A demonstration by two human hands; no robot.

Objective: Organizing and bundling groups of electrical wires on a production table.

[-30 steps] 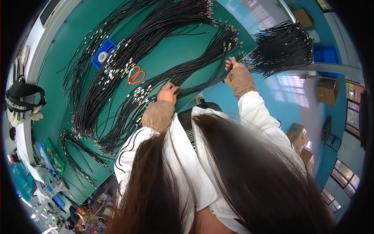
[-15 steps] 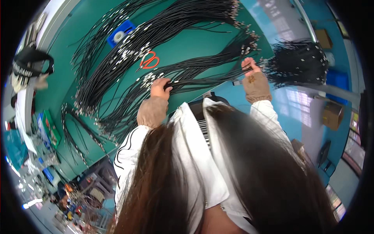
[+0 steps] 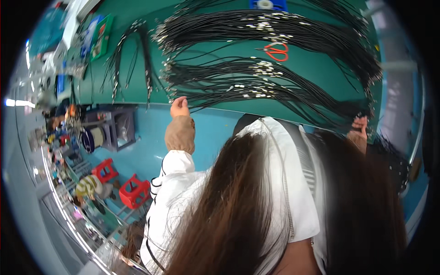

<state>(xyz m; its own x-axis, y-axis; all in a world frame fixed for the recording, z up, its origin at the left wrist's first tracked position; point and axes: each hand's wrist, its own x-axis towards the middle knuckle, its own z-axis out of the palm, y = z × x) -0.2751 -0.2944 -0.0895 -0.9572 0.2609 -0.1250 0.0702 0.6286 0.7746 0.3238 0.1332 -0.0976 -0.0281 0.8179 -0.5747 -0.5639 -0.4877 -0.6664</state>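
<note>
On the green table [image 3: 215, 52] lies a long near bundle of thin black cables [image 3: 298, 98], with white tags around its middle and metal-looking ends. My left hand [image 3: 179, 108] is at the left end of this bundle by the table's front edge, fingers closed on cable ends. At the opposite end, my right hand [image 3: 360, 125] has its fingers curled around the cable ends, partly blurred. A larger bundle of black cables [image 3: 215, 30] stretches across the table farther back. Brown sleeve covers are on both my forearms.
Red-handled scissors [image 3: 277, 52] lie between the bundles. Behind is a blue tray [image 3: 279, 5] with a white roll. A few loose cables [image 3: 147, 68] and a green box [image 3: 101, 36] are at left. Red stools [image 3: 134, 191] stand below left, near a person in stripes [image 3: 88, 187].
My view has swung toward the left. My left hand has moved from the bundle's white-tagged middle to its left end, while my right hand stays at the right end.
</note>
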